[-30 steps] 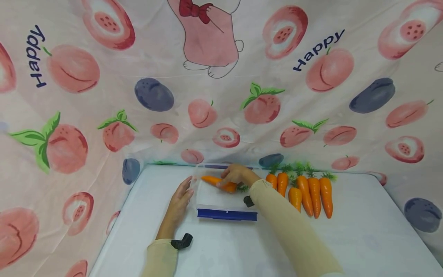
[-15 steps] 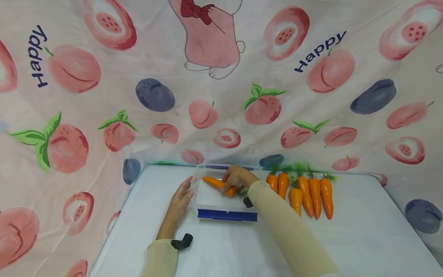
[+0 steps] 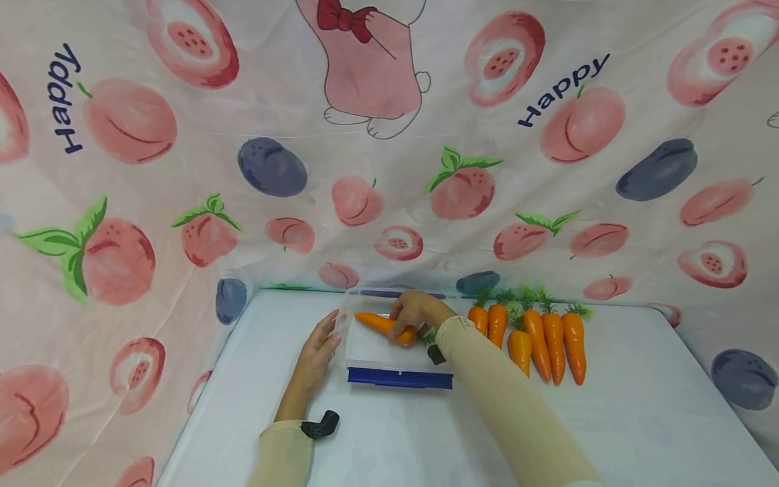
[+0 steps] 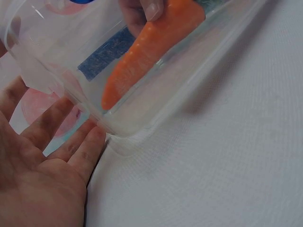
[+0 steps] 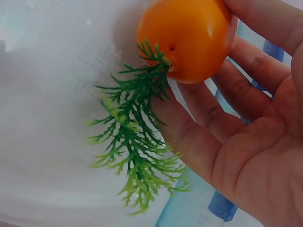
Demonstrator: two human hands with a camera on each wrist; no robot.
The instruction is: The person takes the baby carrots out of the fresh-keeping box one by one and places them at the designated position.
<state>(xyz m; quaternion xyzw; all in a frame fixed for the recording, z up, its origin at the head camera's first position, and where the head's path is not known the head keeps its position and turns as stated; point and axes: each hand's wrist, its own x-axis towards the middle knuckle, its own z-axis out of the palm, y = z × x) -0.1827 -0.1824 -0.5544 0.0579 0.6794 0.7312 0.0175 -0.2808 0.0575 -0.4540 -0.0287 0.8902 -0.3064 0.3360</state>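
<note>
A clear plastic box [image 3: 374,355] with blue clip flaps [image 3: 399,379] stands on the white table. Inside it, my right hand [image 3: 420,311] grips an orange toy carrot [image 3: 379,323] near its leafy end; the tip points to the box's left wall. The right wrist view shows the thumb and fingers around the carrot's thick end [image 5: 187,40], its green leaves [image 5: 137,127] hanging free. At the box's left side rests my left hand [image 3: 316,346]. In the left wrist view its extended fingers [image 4: 87,149] touch the outer wall [image 4: 78,94].
To the right of the box, several more toy carrots [image 3: 552,348] lie side by side, leaves toward the back; my right forearm [image 3: 505,392] partly covers some. A fruit-printed cloth [image 3: 395,169] hangs behind the table. Bare white tabletop [image 3: 389,439] lies in front of the box.
The carrot's leafy end has shifted slightly toward the front of the box, with my right hand gripping it. My left hand has stayed at the box's side.
</note>
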